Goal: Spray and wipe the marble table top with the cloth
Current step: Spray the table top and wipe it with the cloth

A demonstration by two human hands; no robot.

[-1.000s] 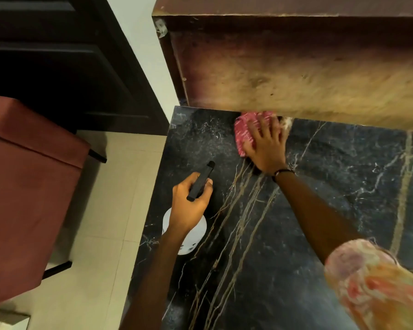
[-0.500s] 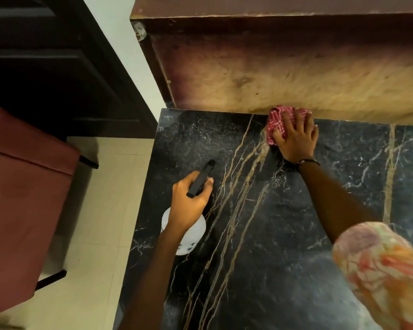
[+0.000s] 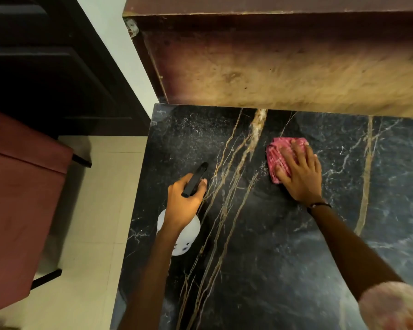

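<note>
Black marble desk (image 3: 284, 258) with gold and white veins fills lower centre and right of frame. Right hand (image 3: 301, 172), fingers spread flat, presses a crumpled red-and-white checked cloth (image 3: 278, 156) onto the slab, centre-right. Left hand (image 3: 183, 203), centre-left, is wrapped around a white plastic spray bottle with black trigger head (image 3: 196, 178), near the desk's left edge.

Risks: the bottle, if set down so near that edge, could topple to the tiled floor (image 3: 88, 234); spraying now would likely wet the right hand.

Hidden: bottle base contact with the desk, nozzle direction, most of the cloth under the palm. Brown wooden panel (image 3: 284, 67) above is motion-blurred.
</note>
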